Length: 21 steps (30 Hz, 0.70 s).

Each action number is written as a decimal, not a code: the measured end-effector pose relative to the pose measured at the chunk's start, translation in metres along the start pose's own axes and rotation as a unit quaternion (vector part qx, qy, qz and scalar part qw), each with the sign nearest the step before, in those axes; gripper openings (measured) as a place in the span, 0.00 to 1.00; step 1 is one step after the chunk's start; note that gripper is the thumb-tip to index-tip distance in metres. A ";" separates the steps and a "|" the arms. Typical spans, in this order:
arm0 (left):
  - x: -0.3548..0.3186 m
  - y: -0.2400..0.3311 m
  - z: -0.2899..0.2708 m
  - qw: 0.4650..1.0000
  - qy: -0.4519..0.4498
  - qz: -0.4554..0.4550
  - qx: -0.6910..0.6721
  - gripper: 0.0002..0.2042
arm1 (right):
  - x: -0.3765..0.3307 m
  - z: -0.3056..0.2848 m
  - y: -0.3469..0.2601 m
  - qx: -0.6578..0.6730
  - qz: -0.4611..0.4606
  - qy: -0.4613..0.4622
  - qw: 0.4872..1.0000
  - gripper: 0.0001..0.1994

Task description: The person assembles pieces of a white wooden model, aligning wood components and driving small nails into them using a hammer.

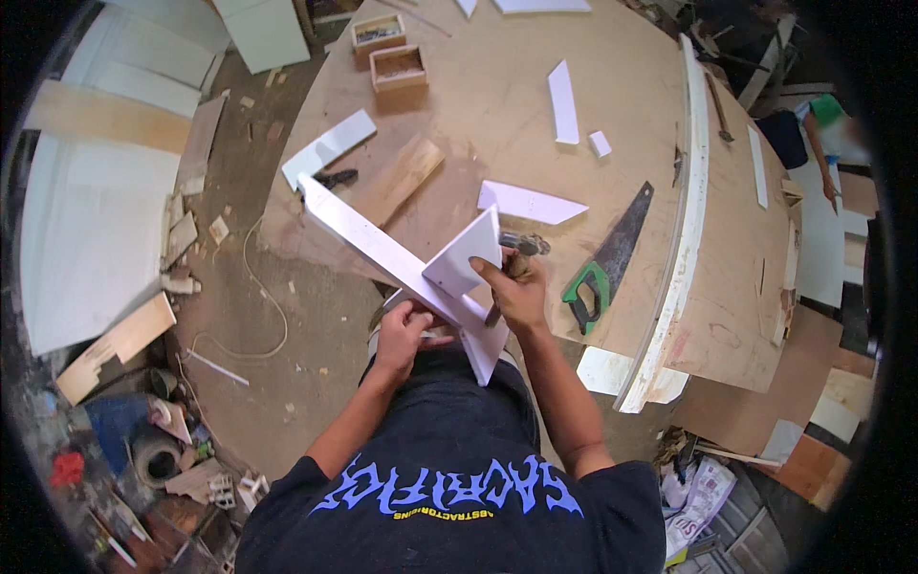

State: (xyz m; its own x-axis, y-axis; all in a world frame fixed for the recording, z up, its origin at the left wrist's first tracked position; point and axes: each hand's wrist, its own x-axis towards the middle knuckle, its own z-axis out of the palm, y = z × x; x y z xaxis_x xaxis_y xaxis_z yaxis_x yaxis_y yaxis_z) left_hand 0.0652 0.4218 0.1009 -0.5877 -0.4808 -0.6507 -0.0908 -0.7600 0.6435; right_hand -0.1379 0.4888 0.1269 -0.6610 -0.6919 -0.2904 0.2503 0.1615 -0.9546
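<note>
A white wooden assembly, a long board (368, 234) with shorter slanted pieces joined at its near end, rests at the table's front edge and over my lap. My left hand (395, 342) has its fingers curled against the long board's near edge; what lies under the fingertips is partly hidden. In my right hand (521, 295) is a hammer (526, 244), head up, its handle running down behind the fingers. The right thumb presses on the upright white piece (469, 256) of the assembly. Right of that hand lies a handsaw (612, 263) with a green handle.
Loose white cut pieces (531, 202) and a bare wood block (406, 177) lie on the plywood table (478, 105). Two small wooden boxes (399, 69) stand at the far left. A long white strip (684, 230) crosses the right side. Another person's arm (819, 148) shows far right.
</note>
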 end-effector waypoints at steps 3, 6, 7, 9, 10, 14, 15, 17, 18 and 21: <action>0.005 -0.021 -0.013 0.997 0.024 -0.052 -0.053 0.17 | 0.006 0.000 0.022 -0.055 0.004 -0.075 0.996 0.11; 0.024 -0.053 -0.040 0.994 0.025 -0.101 0.010 0.22 | 0.013 0.003 0.066 -0.106 -0.046 -0.113 0.987 0.15; 0.030 -0.061 -0.047 0.994 0.020 -0.106 0.001 0.21 | 0.011 0.006 0.069 -0.129 -0.059 -0.107 0.984 0.15; 0.039 -0.074 -0.058 0.993 0.009 -0.113 -0.018 0.20 | 0.005 0.015 0.068 -0.178 -0.088 -0.098 0.975 0.15; 0.044 -0.077 -0.061 0.993 0.001 -0.119 -0.025 0.19 | 0.001 0.017 0.068 -0.197 -0.094 -0.086 0.972 0.15; 0.058 -0.089 -0.075 0.989 -0.022 -0.140 -0.037 0.17 | -0.015 0.018 0.099 -0.250 -0.118 -0.043 0.960 0.16; 0.062 -0.093 -0.078 0.988 -0.031 -0.146 -0.036 0.17 | -0.018 0.014 0.109 -0.257 -0.124 -0.033 0.958 0.17; 0.066 -0.102 -0.088 0.986 -0.042 -0.155 -0.042 0.17 | -0.024 0.020 0.112 -0.285 -0.092 -0.034 0.953 0.17; 0.067 -0.107 -0.093 0.985 -0.045 -0.157 -0.051 0.17 | -0.028 0.025 0.116 -0.289 -0.089 -0.028 0.953 0.18; 0.076 -0.111 -0.102 0.983 -0.071 -0.157 -0.057 0.20 | -0.031 0.029 0.127 -0.317 -0.116 -0.010 0.941 0.18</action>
State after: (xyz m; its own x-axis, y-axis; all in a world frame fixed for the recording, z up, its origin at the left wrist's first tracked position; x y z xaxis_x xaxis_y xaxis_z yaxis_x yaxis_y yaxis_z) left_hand 0.1129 0.4247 -0.0607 -0.6523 -0.1544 -0.7421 -0.1993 -0.9096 0.3645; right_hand -0.0647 0.5102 0.0164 -0.6315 -0.7718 -0.0745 -0.3758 0.3888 -0.8412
